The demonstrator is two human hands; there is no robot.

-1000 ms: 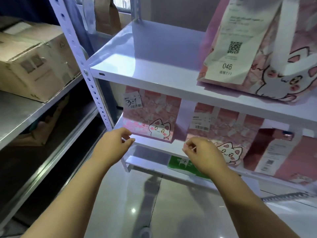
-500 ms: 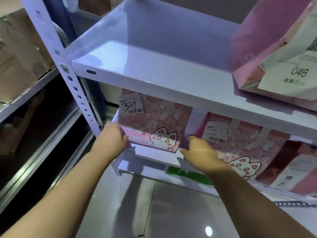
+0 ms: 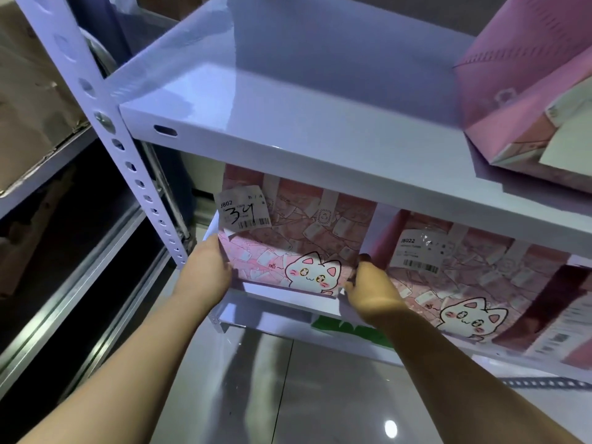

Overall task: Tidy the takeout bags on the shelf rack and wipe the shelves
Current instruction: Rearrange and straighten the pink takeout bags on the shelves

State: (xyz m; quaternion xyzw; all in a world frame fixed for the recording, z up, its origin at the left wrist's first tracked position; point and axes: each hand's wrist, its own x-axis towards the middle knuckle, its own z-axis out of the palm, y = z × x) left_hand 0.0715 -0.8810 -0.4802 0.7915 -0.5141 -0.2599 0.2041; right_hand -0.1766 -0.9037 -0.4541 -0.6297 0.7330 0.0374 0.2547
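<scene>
A pink takeout bag (image 3: 298,248) with a white cat print and a label marked "34" stands at the left end of the middle shelf (image 3: 288,302). My left hand (image 3: 205,274) holds its lower left corner. My right hand (image 3: 368,290) grips its lower right edge, in the gap beside a second cat-print pink bag (image 3: 464,283). A third pink bag (image 3: 531,100) stands on the upper shelf (image 3: 288,100) at the right. My fingers are partly hidden behind the bag.
The white perforated rack post (image 3: 128,174) rises just left of my left hand. A darker rack with cardboard boxes (image 3: 35,100) stands to the left. More pink bags (image 3: 567,322) sit at the far right, something green (image 3: 346,328) on the lowest shelf, glossy floor tiles (image 3: 288,389) below.
Both hands moved from in front of the shelf onto the left bag's two lower sides. The view shifted closer and lower toward the middle shelf.
</scene>
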